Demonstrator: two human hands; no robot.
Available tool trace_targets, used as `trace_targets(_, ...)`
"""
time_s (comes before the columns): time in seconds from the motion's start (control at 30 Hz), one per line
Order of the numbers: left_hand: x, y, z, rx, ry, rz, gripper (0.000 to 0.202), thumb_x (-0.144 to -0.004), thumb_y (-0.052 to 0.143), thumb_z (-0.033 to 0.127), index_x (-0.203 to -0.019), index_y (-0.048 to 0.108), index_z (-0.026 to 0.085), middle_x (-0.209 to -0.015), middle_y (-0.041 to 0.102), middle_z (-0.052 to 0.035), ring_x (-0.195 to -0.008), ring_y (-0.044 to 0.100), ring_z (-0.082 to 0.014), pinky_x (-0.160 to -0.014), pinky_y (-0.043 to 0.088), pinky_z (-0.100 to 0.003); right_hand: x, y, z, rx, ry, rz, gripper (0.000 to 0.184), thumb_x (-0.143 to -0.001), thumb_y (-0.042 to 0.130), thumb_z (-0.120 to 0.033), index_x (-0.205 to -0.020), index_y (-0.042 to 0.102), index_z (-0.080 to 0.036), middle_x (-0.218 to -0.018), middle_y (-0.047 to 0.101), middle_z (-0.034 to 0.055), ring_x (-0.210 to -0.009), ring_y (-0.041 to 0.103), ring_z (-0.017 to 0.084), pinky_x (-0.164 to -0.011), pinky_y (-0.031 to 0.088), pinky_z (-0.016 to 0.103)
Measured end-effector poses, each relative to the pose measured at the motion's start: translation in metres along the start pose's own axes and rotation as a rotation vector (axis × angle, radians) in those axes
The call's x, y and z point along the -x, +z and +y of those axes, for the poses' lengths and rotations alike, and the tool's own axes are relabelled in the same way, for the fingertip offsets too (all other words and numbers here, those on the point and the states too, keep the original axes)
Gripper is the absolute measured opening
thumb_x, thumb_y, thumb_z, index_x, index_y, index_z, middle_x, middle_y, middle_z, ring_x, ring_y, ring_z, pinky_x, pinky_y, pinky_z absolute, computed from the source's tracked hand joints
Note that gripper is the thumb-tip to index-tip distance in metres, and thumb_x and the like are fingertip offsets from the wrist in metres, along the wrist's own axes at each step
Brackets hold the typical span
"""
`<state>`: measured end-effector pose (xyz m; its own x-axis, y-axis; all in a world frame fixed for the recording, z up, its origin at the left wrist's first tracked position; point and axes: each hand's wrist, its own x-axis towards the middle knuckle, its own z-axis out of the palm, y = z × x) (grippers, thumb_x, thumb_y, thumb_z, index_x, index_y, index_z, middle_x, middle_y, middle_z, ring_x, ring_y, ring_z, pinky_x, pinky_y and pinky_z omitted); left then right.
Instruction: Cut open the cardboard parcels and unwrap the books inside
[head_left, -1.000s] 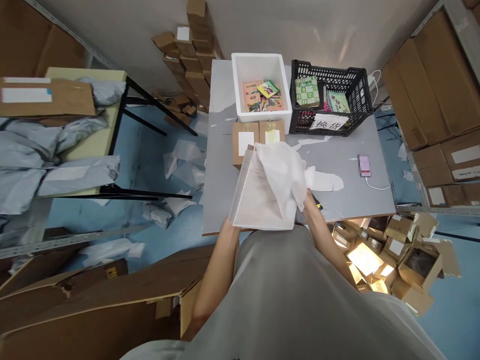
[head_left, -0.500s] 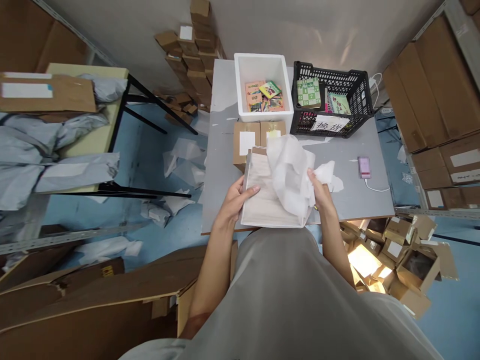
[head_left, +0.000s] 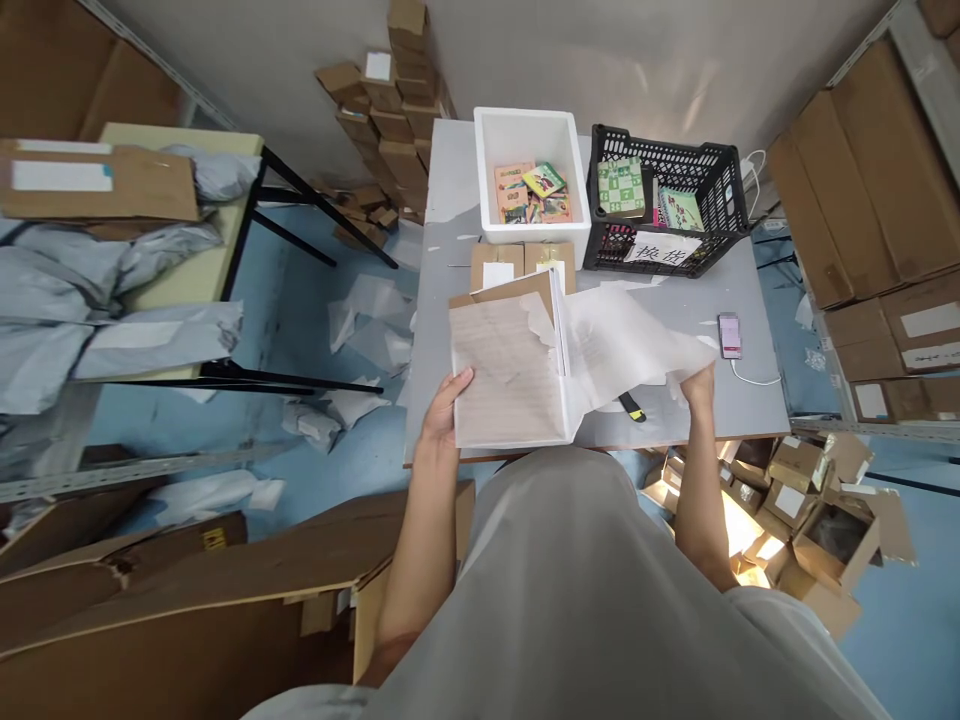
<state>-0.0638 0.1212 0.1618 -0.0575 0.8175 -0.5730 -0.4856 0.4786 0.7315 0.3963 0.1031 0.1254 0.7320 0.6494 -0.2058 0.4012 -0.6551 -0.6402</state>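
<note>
My left hand [head_left: 444, 405] grips the left edge of a flat brown-and-white book-like package [head_left: 510, 375] held over the near edge of the grey table [head_left: 690, 400]. My right hand [head_left: 699, 384] is closed on the far end of a thin white wrapping sheet [head_left: 622, 345], stretched out to the right from the package. A small black object with a yellow tip [head_left: 631, 408] lies on the table under the sheet.
Two small cardboard boxes [head_left: 523, 266] sit behind the package. A white foam box [head_left: 531, 135] with colourful booklets and a black plastic crate [head_left: 667, 165] with books stand at the back. A phone [head_left: 728, 335] on a cable lies right. Cardboard boxes [head_left: 810, 500] and torn wrapping [head_left: 371, 320] litter the floor.
My right hand has pulled the white wrapping sheet away to the right, uncovering the package. The left hand shifted down the package's left edge and tilted it flatter.
</note>
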Motion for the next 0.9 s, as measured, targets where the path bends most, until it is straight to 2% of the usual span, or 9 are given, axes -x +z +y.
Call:
trace_targets(0.07, 0.002, 0.003, -0.001, -0.014, 0.022, -0.023, 0.053, -0.070, 0.100, 0.048, -0.107, 0.080, 0.017, -0.101, 0.087, -0.0142, -0.117, 0.084, -0.0438, -0.099, 0.074, -0.050, 0.011, -0.011, -0.004, 0.133, -0.037, 0.089, 0.114, -0.069, 0.088, -0.031, -0.169, 0.040, 0.000, -0.172, 0.045, 0.0408, -0.162, 0.047, 0.051, -0.131, 0.042, 0.067)
trace_targets(0.1, 0.003, 0.005, -0.001, -0.022, 0.036, -0.034, 0.054, -0.070, 0.100, 0.049, -0.109, 0.080, 0.017, -0.102, 0.087, -0.0142, -0.118, 0.084, -0.0438, -0.099, 0.073, -0.050, 0.019, -0.017, -0.010, 0.146, -0.094, 0.154, 0.112, -0.074, 0.087, -0.033, -0.170, 0.039, -0.001, -0.175, 0.040, 0.0401, -0.166, 0.042, 0.051, -0.134, 0.037, 0.069)
trace_targets(0.2, 0.005, 0.012, -0.002, -0.029, 0.056, -0.056, 0.056, -0.067, 0.102, 0.050, -0.107, 0.079, 0.017, -0.103, 0.087, -0.0145, -0.119, 0.083, -0.0440, -0.101, 0.073, -0.050, 0.055, -0.027, -0.041, -0.078, -0.375, 0.212, 0.076, -0.097, 0.072, -0.044, -0.164, 0.054, -0.014, -0.169, 0.055, 0.0273, -0.162, 0.051, 0.040, -0.135, 0.040, 0.065)
trace_targets(0.3, 0.006, 0.019, -0.004, -0.023, 0.033, -0.066, 0.057, -0.060, 0.104, 0.050, -0.099, 0.078, 0.018, -0.099, 0.087, -0.0133, -0.118, 0.083, -0.0447, -0.101, 0.073, -0.050, 0.101, -0.017, -0.081, -0.476, -0.463, -0.179, 0.065, -0.103, 0.069, -0.061, -0.153, 0.066, -0.020, -0.145, 0.076, 0.0193, -0.128, 0.076, 0.032, -0.117, 0.060, 0.056)
trace_targets(0.43, 0.008, 0.027, -0.008, -0.047, 0.025, -0.089, 0.057, -0.060, 0.104, 0.052, -0.099, 0.078, 0.019, -0.095, 0.087, -0.0112, -0.113, 0.084, -0.0435, -0.098, 0.073, -0.050, 0.149, 0.011, -0.119, -0.668, -0.367, -0.712, 0.069, -0.087, 0.088, -0.069, -0.136, 0.077, -0.022, -0.129, 0.084, 0.0127, -0.115, 0.080, 0.030, -0.105, 0.067, 0.046)
trace_targets(0.57, 0.008, 0.028, -0.012, -0.093, 0.067, -0.113, 0.058, -0.071, 0.099, 0.057, -0.108, 0.081, 0.016, -0.100, 0.087, -0.0131, -0.111, 0.085, -0.0416, -0.099, 0.072, -0.049, 0.164, 0.024, -0.129, -0.763, -0.278, -0.890, 0.055, -0.088, 0.087, -0.067, -0.121, 0.078, -0.024, -0.122, 0.086, 0.0075, -0.120, 0.079, 0.031, -0.107, 0.065, 0.044)
trace_targets(0.73, 0.003, 0.028, -0.010, -0.282, 0.196, -0.127, 0.071, -0.079, 0.095, 0.066, -0.127, 0.079, 0.017, -0.130, 0.083, -0.0182, -0.133, 0.076, -0.0427, -0.113, 0.066, -0.052, 0.168, 0.030, -0.128, -0.713, -0.331, -0.745, 0.049, -0.087, 0.085, -0.059, -0.118, 0.072, -0.023, -0.113, 0.084, 0.0081, -0.111, 0.079, 0.029, -0.097, 0.065, 0.040)
trace_targets(0.83, 0.013, 0.038, -0.003, -0.447, 0.437, -0.048, 0.079, -0.083, 0.095, 0.064, -0.147, 0.070, 0.024, -0.161, 0.068, -0.0188, -0.150, 0.066, -0.0382, -0.124, 0.058, -0.051, 0.178, 0.028, -0.128, -0.497, -0.457, -0.476, 0.044, -0.094, 0.076, -0.055, -0.124, 0.070, -0.023, -0.106, 0.084, 0.0075, -0.099, 0.079, 0.028, -0.089, 0.065, 0.039)
trace_targets(0.9, 0.031, 0.052, 0.001, -0.479, 0.532, -0.096, 0.081, -0.088, 0.091, 0.065, -0.155, 0.064, 0.027, -0.166, 0.064, -0.0186, -0.146, 0.069, -0.0351, -0.120, 0.061, -0.049, 0.189, 0.026, -0.128, -0.269, -0.552, -0.282, 0.049, -0.099, 0.070, -0.052, -0.137, 0.068, -0.021, -0.108, 0.085, 0.0094, -0.094, 0.081, 0.030, -0.085, 0.065, 0.039)
